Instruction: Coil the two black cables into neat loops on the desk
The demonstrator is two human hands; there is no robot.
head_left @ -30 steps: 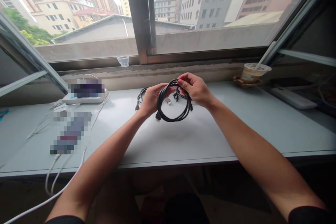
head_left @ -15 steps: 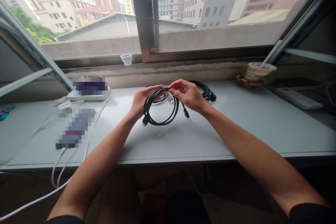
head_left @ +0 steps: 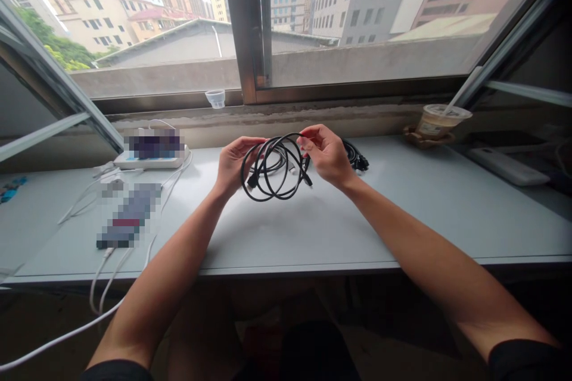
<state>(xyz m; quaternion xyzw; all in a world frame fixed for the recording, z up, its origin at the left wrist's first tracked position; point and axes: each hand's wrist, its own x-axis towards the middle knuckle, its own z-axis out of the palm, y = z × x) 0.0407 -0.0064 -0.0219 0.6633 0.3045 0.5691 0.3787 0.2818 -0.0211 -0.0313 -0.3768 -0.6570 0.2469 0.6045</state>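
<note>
A black cable (head_left: 273, 175) wound into a loose coil hangs just above the grey desk (head_left: 402, 208). My left hand (head_left: 233, 165) pinches the coil's left side. My right hand (head_left: 327, 156) grips its upper right part, fingers curled round the strands. A plug end dangles near the coil's right side. Behind my hands more black cables (head_left: 355, 156) lie bundled on the desk, partly hidden by my right hand.
A white power strip (head_left: 149, 158) and a blurred device (head_left: 127, 218) with white cords (head_left: 107, 274) lie at the left. A lidded drink cup (head_left: 440, 121) stands at the back right, a white flat device (head_left: 507, 166) beside it. A small clear cup (head_left: 215, 98) sits on the window sill.
The coil has been raised a little and turned, its loops now spread apart. My right hand moved up slightly; my left hand kept its hold.
</note>
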